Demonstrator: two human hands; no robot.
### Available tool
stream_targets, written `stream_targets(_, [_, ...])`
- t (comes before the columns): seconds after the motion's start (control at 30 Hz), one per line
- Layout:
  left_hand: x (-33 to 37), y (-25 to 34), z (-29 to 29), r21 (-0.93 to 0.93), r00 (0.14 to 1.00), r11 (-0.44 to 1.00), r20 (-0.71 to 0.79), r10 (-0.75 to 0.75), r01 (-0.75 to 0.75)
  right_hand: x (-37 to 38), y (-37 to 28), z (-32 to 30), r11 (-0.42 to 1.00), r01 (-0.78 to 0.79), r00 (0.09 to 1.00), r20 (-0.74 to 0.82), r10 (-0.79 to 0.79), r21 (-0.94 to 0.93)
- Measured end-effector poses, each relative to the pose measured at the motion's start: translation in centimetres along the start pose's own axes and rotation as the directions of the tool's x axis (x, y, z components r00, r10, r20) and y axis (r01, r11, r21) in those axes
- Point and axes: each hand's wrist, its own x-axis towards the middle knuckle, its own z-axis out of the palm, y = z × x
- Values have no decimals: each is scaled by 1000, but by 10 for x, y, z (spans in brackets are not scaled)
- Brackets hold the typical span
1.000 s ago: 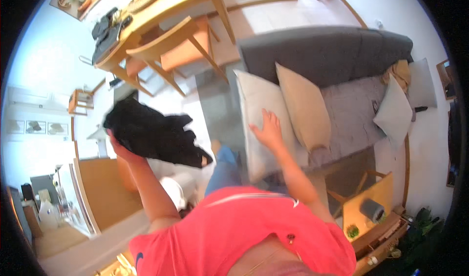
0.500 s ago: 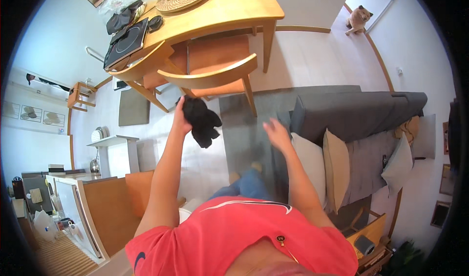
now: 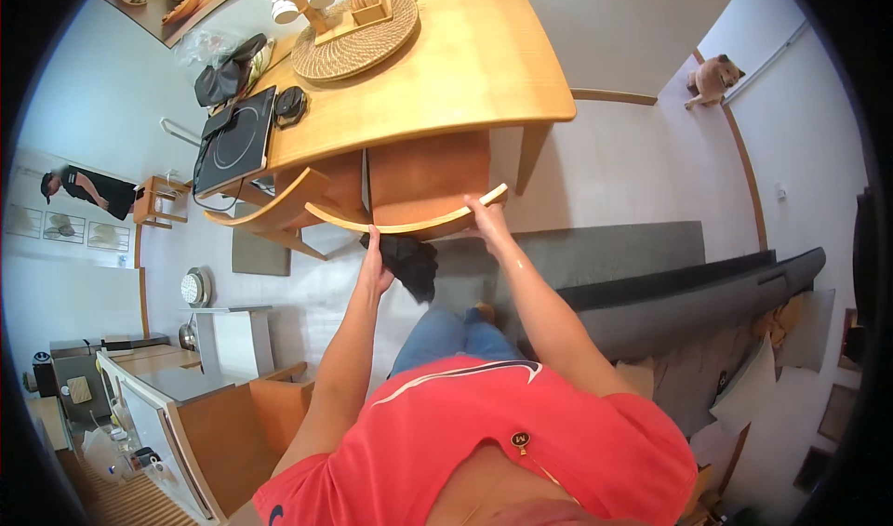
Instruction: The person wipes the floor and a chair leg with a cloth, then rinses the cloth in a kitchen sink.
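My right hand (image 3: pixel 487 223) is closed round the right end of the curved wooden back of a dining chair (image 3: pixel 400 226). At the left part of that same back is my left hand (image 3: pixel 376 266), its thumb up against the wood. A crumpled black cloth (image 3: pixel 411 267) hangs from the left hand, just below the chair back; the fingers behind it are partly hidden. The chair has an orange-brown seat and stands at the long side of the wooden table (image 3: pixel 465 89).
A second chair (image 3: pixel 279 212) stands close on the left. On the table are an induction cooktop (image 3: pixel 237 140) and a round woven mat (image 3: pixel 358 47) with a cup stand. A grey sofa (image 3: pixel 670 312) lies to the right. A dog (image 3: pixel 714 81) sits far right; a person (image 3: pixel 93 191) shows far left.
Both hands have moved forward to the chair back, and the right hand has taken hold of it. The black cloth has come along with the left hand. The view has shifted toward the table.
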Motion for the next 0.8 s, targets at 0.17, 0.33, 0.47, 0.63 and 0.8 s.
stream_targets(0.17, [52,28,25,83,999,996,-12,-41,42,43,-51,-10,995,-62,985,167,48,77])
stream_targets(0.33, [87,30,37,214,995,974,-75,-61,76,90,-91,-33,998,-50,986,158,55,-38])
stream_targets(0.47, [100,35,64,244,956,927,-140,-258,286,105,-129,-75,959,-31,970,221,96,-282])
stream_targets(0.63, [55,135,164,946,852,184,-142,-503,266,105,-157,-163,925,-23,919,357,170,-380])
stream_targets(0.8, [47,177,317,947,949,313,28,-314,75,119,-183,-314,952,-68,989,102,103,-298])
